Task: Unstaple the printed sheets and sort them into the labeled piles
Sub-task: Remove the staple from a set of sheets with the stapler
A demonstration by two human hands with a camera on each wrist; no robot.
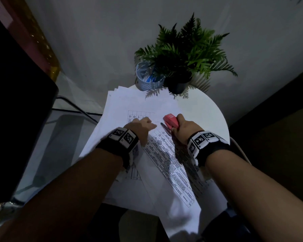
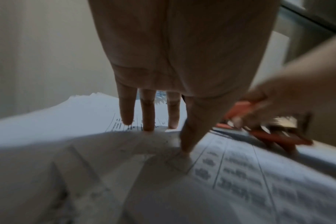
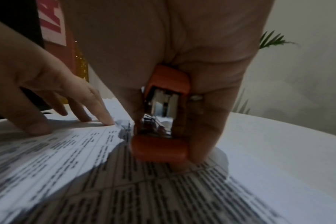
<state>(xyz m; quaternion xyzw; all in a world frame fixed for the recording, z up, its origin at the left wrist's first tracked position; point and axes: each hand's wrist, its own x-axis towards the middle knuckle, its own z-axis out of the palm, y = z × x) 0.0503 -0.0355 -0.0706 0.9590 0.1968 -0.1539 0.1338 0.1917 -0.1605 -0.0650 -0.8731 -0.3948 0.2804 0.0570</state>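
Printed sheets (image 1: 166, 159) with tables lie fanned over a round white table (image 1: 205, 109). My left hand (image 1: 142, 125) presses straight fingers (image 2: 148, 119) down on the top sheet (image 2: 240, 174) near its corner. My right hand (image 1: 184, 126) grips a small red stapler (image 1: 171, 120), seen orange (image 3: 163, 121) in the right wrist view, thumb and fingers curled round it. Its metal end sits at the crumpled corner (image 3: 125, 128) of the sheet, just right of my left fingertips (image 3: 107, 119). The staple itself is too small to make out.
A potted fern (image 1: 184, 55) and a pale mesh cup (image 1: 149, 79) with pens stand at the table's far edge. More white sheets (image 1: 122, 102) spread to the far left, overhanging the rim. A dark object (image 1: 16, 102) fills the left side.
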